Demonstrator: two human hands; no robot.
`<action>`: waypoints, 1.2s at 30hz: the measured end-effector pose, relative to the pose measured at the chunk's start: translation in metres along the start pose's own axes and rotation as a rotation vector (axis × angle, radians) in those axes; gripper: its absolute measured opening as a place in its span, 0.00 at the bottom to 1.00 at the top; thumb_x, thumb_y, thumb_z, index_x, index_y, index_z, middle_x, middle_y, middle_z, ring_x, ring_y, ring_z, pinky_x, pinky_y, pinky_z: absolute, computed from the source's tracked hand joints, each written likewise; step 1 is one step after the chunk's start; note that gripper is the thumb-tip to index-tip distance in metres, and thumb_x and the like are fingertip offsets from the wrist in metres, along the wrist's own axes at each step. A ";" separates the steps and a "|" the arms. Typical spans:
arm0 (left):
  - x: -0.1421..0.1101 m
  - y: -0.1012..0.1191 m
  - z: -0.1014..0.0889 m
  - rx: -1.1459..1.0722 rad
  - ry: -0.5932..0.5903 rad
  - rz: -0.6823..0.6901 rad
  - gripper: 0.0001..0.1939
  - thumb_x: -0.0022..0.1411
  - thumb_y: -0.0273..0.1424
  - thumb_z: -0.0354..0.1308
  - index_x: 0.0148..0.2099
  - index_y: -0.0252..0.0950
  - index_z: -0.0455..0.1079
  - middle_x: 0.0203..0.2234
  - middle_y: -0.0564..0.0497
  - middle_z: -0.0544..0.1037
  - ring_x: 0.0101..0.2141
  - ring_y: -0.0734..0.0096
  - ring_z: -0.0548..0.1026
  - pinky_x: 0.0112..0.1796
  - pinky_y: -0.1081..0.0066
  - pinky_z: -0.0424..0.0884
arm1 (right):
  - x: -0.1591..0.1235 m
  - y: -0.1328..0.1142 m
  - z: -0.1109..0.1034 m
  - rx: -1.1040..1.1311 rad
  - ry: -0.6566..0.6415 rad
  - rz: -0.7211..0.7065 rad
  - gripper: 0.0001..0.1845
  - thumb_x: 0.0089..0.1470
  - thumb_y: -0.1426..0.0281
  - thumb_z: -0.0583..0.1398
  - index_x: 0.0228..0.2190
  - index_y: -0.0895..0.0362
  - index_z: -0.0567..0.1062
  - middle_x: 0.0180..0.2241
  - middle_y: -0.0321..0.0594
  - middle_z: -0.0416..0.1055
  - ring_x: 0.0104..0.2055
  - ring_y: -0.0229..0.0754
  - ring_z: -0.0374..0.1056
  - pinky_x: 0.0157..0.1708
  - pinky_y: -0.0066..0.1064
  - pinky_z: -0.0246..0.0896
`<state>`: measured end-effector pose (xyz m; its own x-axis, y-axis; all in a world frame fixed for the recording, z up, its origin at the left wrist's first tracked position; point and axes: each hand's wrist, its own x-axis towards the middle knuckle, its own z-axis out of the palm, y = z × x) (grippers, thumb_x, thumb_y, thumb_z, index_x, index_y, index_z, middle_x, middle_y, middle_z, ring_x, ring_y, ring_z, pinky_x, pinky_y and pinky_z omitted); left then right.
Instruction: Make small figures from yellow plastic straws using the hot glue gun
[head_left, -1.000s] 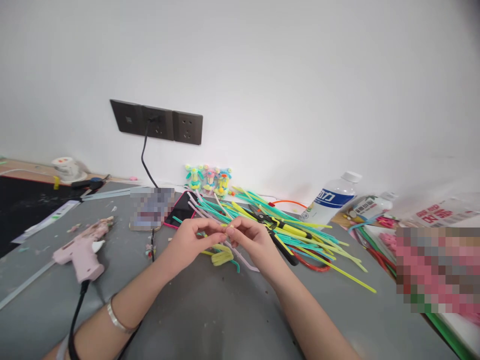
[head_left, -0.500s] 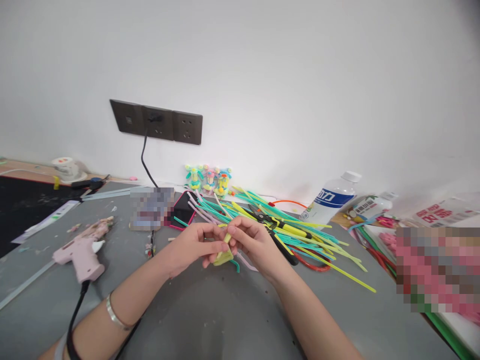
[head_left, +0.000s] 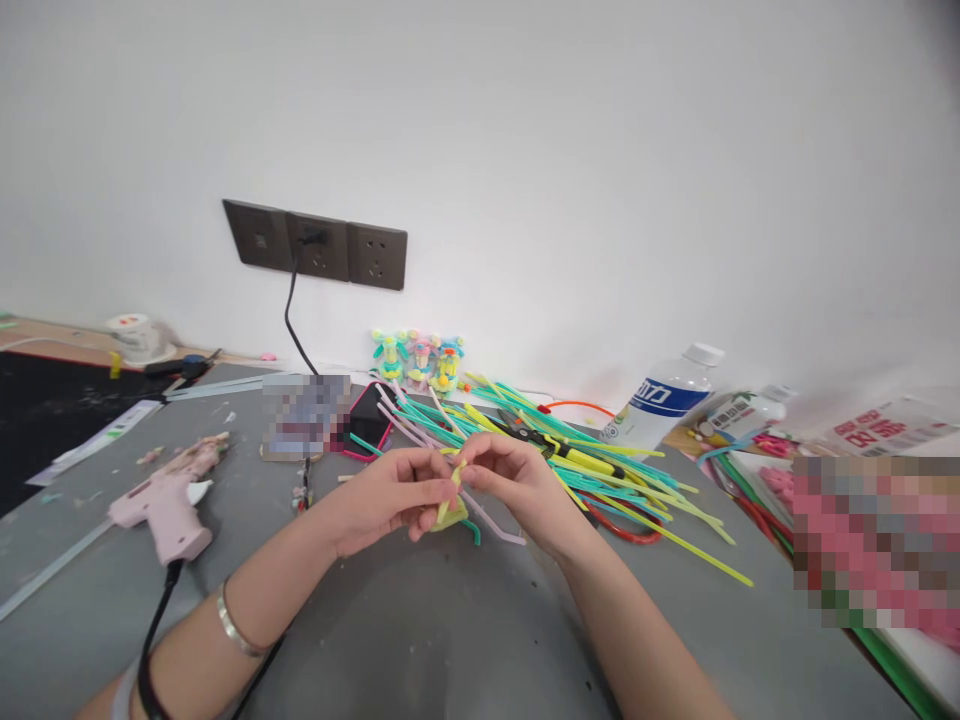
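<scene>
A yellow pipe cleaner [head_left: 452,516], bent into a small loop, is pinched between my two hands above the grey table. My left hand [head_left: 401,492] grips it from the left with thumb and fingers closed. From the right, the thumb and fingertips of my right hand [head_left: 510,480] close on its upper end. Just behind the hands lies a pile of green, yellow and lilac pipe cleaners [head_left: 637,500]. Pliers with yellow and black handles [head_left: 581,460] rest on that pile, partly hidden by my right hand.
A pink glue gun [head_left: 169,505] with a black cord lies at left. Three small fuzzy figures [head_left: 418,360] stand by the wall. A white-capped bottle [head_left: 667,395] is at back right, and a dark phone-like object [head_left: 367,420] with a pink edge lies behind my left hand.
My right hand has turned slightly, and the upper end of the yellow pipe cleaner now looks more bent or twisted. The loop has shifted a little to the right.
</scene>
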<state>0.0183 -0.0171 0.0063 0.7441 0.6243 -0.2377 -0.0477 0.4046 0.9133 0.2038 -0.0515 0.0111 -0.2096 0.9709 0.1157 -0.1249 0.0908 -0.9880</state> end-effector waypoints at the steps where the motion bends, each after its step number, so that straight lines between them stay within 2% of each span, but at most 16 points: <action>1: 0.000 0.001 0.001 0.002 -0.007 0.000 0.16 0.55 0.40 0.69 0.29 0.33 0.70 0.16 0.57 0.69 0.17 0.83 0.64 0.19 0.80 0.62 | 0.000 0.000 0.000 -0.006 -0.007 -0.013 0.12 0.47 0.60 0.70 0.28 0.55 0.78 0.26 0.36 0.73 0.29 0.39 0.69 0.31 0.31 0.66; 4: -0.001 0.002 0.001 0.002 -0.015 0.004 0.17 0.55 0.39 0.69 0.28 0.34 0.68 0.15 0.58 0.69 0.16 0.83 0.63 0.19 0.80 0.62 | 0.001 0.000 -0.001 -0.061 -0.009 -0.075 0.12 0.48 0.60 0.70 0.27 0.54 0.78 0.27 0.37 0.73 0.30 0.40 0.68 0.32 0.32 0.65; 10: -0.002 0.001 0.001 -0.022 0.001 0.018 0.18 0.54 0.39 0.70 0.27 0.34 0.67 0.15 0.58 0.70 0.17 0.82 0.65 0.20 0.80 0.63 | 0.000 0.004 -0.003 -0.329 0.090 -0.303 0.10 0.53 0.62 0.68 0.26 0.54 0.77 0.26 0.38 0.70 0.30 0.42 0.65 0.31 0.34 0.59; 14: 0.000 0.001 0.001 -0.045 0.016 0.025 0.19 0.52 0.40 0.71 0.26 0.34 0.66 0.16 0.57 0.71 0.18 0.81 0.66 0.21 0.79 0.65 | -0.002 0.004 -0.003 -0.474 0.058 -0.431 0.08 0.59 0.69 0.63 0.27 0.53 0.76 0.29 0.39 0.70 0.33 0.43 0.66 0.33 0.35 0.60; 17: 0.000 -0.001 0.000 -0.055 0.032 0.035 0.19 0.52 0.40 0.72 0.26 0.33 0.67 0.16 0.56 0.71 0.19 0.81 0.67 0.22 0.79 0.66 | -0.003 0.003 -0.002 -0.518 0.042 -0.449 0.08 0.60 0.70 0.61 0.28 0.53 0.76 0.31 0.40 0.72 0.35 0.43 0.67 0.35 0.36 0.61; 19: 0.001 -0.002 0.000 -0.049 0.033 0.040 0.18 0.53 0.39 0.71 0.27 0.33 0.68 0.16 0.56 0.71 0.19 0.81 0.67 0.22 0.79 0.66 | -0.002 0.003 -0.002 -0.440 0.034 -0.398 0.07 0.59 0.67 0.62 0.29 0.54 0.77 0.31 0.40 0.72 0.34 0.43 0.68 0.35 0.35 0.62; 24: 0.000 -0.004 -0.001 -0.009 0.019 0.042 0.15 0.55 0.38 0.70 0.28 0.32 0.71 0.18 0.55 0.72 0.19 0.81 0.67 0.22 0.79 0.64 | 0.001 0.008 -0.007 -0.074 -0.052 -0.119 0.19 0.61 0.56 0.60 0.27 0.57 0.79 0.27 0.39 0.71 0.28 0.37 0.65 0.30 0.30 0.61; 29: -0.001 -0.002 0.001 0.008 0.001 0.003 0.15 0.54 0.38 0.70 0.27 0.32 0.70 0.17 0.55 0.72 0.18 0.82 0.66 0.21 0.79 0.64 | 0.001 0.013 -0.011 0.203 -0.126 0.142 0.16 0.52 0.59 0.69 0.24 0.58 0.77 0.27 0.36 0.71 0.26 0.32 0.65 0.28 0.24 0.61; 32: -0.001 0.000 0.002 0.007 -0.012 -0.017 0.15 0.53 0.37 0.70 0.27 0.33 0.70 0.16 0.56 0.71 0.17 0.83 0.66 0.21 0.80 0.65 | -0.001 0.011 -0.011 0.307 -0.164 0.229 0.15 0.49 0.61 0.71 0.25 0.59 0.76 0.27 0.35 0.71 0.26 0.31 0.65 0.28 0.23 0.62; 36: -0.002 0.000 0.002 0.015 -0.021 -0.016 0.15 0.52 0.36 0.71 0.28 0.33 0.70 0.20 0.55 0.74 0.19 0.83 0.67 0.21 0.79 0.66 | -0.003 0.007 -0.013 0.333 -0.203 0.312 0.13 0.47 0.63 0.72 0.28 0.59 0.77 0.27 0.35 0.72 0.24 0.30 0.64 0.26 0.22 0.61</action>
<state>0.0184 -0.0195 0.0069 0.7584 0.6037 -0.2458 -0.0253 0.4041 0.9144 0.2159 -0.0508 0.0027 -0.4666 0.8748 -0.1302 -0.3223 -0.3053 -0.8960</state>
